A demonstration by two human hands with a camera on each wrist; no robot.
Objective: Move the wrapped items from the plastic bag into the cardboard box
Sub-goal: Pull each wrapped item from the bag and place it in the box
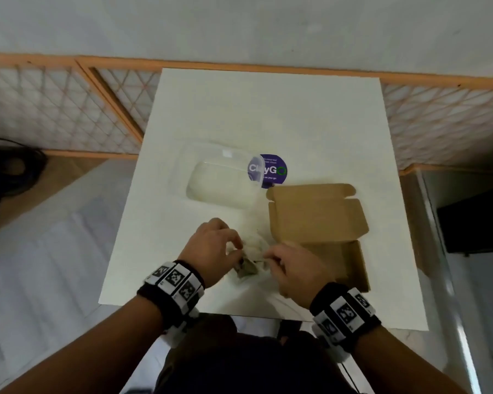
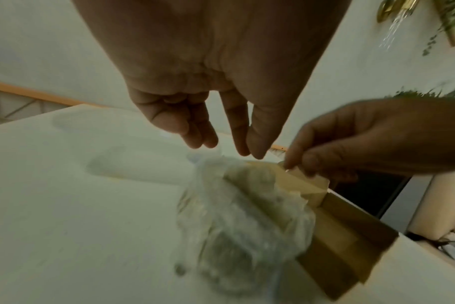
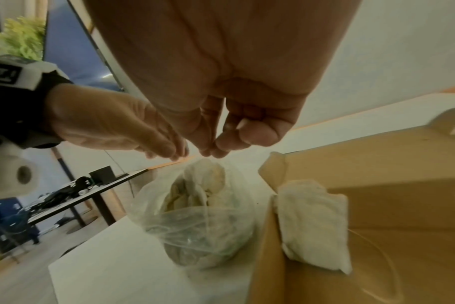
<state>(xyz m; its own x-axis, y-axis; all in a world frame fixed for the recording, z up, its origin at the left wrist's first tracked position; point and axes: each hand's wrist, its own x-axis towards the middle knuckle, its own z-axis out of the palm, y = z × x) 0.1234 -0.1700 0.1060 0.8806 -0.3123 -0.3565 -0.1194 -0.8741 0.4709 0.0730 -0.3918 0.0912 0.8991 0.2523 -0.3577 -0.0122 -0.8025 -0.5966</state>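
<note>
A clear plastic bag (image 1: 251, 265) (image 3: 195, 226) stands near the table's front edge with pale wrapped items (image 3: 203, 185) inside. My left hand (image 1: 235, 245) (image 2: 249, 153) hangs over its mouth, thumb and forefinger tips together at the film. My right hand (image 1: 268, 255) (image 3: 210, 152) pinches the bag's rim on the other side. Just right of the bag lies the open brown cardboard box (image 1: 339, 263) (image 3: 377, 205), its lid folded back. One wrapped white item (image 3: 312, 222) lies inside the box against its left wall.
Behind the bag, a clear plastic container (image 1: 222, 180) sits on the white table (image 1: 268, 109), half over a round purple sticker (image 1: 271, 170). An orange-framed lattice railing (image 1: 69, 103) runs behind the table. The table's front edge is just below my wrists.
</note>
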